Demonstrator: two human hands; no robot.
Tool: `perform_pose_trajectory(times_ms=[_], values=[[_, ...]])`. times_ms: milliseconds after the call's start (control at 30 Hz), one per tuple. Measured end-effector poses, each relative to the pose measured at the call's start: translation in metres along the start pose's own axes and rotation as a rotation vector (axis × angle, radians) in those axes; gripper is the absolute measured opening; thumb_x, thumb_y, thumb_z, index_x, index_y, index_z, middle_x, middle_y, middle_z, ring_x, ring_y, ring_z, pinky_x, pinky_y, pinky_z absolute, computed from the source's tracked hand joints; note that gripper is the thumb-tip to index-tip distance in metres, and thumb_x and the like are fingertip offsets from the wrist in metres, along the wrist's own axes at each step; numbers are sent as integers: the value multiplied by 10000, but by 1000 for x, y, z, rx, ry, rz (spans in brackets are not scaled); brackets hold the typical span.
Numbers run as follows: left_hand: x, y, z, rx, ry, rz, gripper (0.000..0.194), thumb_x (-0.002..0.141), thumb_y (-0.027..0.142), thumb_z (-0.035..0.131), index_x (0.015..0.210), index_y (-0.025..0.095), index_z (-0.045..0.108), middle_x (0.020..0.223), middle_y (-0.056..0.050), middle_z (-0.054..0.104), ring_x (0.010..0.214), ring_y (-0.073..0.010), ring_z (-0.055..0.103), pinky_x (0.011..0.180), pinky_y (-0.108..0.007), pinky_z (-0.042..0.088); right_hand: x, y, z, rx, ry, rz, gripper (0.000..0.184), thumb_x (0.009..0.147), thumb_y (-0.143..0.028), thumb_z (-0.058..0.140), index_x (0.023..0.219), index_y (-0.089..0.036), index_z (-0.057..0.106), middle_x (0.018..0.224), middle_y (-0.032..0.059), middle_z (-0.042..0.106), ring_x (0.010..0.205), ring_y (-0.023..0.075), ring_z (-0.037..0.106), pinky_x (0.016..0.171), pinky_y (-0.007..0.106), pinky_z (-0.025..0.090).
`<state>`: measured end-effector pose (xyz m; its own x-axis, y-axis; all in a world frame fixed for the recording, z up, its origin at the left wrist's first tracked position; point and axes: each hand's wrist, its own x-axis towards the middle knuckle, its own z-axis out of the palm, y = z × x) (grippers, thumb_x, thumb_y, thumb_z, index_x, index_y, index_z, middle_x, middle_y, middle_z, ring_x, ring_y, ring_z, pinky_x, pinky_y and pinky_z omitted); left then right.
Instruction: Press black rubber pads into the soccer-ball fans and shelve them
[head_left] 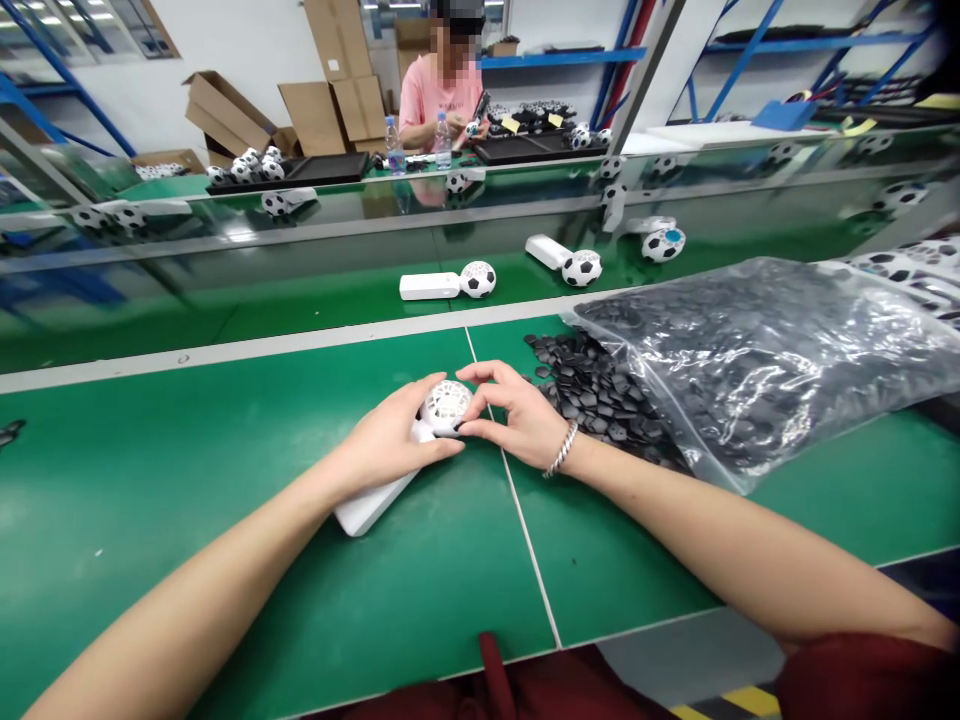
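Although hand-covered, white fan (446, 407) half-hidden

The perforated grille (446, 407) is white moulded plastic with a smooth, faintly glossy finish, and the handle (367, 505) matches it. The bench top (135, 520) is smooth green sheet with a low sheen. The bag (757, 360) is thin, crinkled, glossy clear plastic, and the loose hexagonal pieces (592, 395) beside it look matt black.
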<state>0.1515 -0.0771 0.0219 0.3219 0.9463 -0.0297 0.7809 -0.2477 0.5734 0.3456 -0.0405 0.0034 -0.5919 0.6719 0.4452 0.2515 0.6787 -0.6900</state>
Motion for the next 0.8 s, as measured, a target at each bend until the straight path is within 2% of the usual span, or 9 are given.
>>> perform_pose_trajectory(times_ms=[167,233,300,367,500,600,667,800], values=[[0,1,0,43,16,6,704,735,538,550,1313,184,360,1353,-83,421,1206,-256,420,986,-396,363,3,3,0,59,2,49,142,707,-210,688,723,-172,553,1108,89,535,1094,201,491,949,410,398],[1,3,0,49,21,15,684,738,514,554,1307,182,369,1351,-90,424,1205,-265,421,980,-408,366,4,6,0,108,-15,117,228,687,-222,703,837,-177,536,1149,101,532,1105,206,500,936,407,420],[2,4,0,40,26,23,657,745,480,554,1299,177,377,1342,-97,433,1197,-272,429,975,-417,367,4,10,1,199,-59,185,400,680,-238,706,1010,-183,486,1194,111,516,1093,203,524,929,399,441],[2,6,0,25,29,29,621,753,445,550,1288,174,387,1318,-93,460,1171,-265,454,963,-408,379,3,12,4,266,-105,198,491,700,-250,684,1116,-189,430,1190,103,525,1064,193,548,935,393,445],[1,8,1,17,30,42,568,765,401,536,1270,178,403,1271,-80,501,1126,-250,489,931,-385,405,0,11,9,236,-87,136,404,755,-253,625,1111,-192,445,1108,71,567,1035,186,548,863,356,487],[-1,10,0,39,17,10,589,763,423,519,1284,182,388,1302,-79,476,1157,-256,467,943,-391,397,3,9,6,211,-106,150,386,748,-242,627,1093,-178,466,1087,72,571,988,176,560,820,329,491],[-2,11,-3,86,-17,-43,657,732,422,537,1317,194,344,1317,-77,463,1150,-268,476,924,-397,415,8,9,-4,162,-90,192,333,743,-250,628,1041,-162,509,1052,77,574,920,163,576,772,306,493],[-3,10,-12,294,-41,-63,697,668,271,524,1331,208,320,1260,-72,515,1069,-282,529,856,-396,453,15,9,-38,-147,103,246,95,753,-235,611,799,-152,601,838,35,587,741,128,554,662,258,456]])
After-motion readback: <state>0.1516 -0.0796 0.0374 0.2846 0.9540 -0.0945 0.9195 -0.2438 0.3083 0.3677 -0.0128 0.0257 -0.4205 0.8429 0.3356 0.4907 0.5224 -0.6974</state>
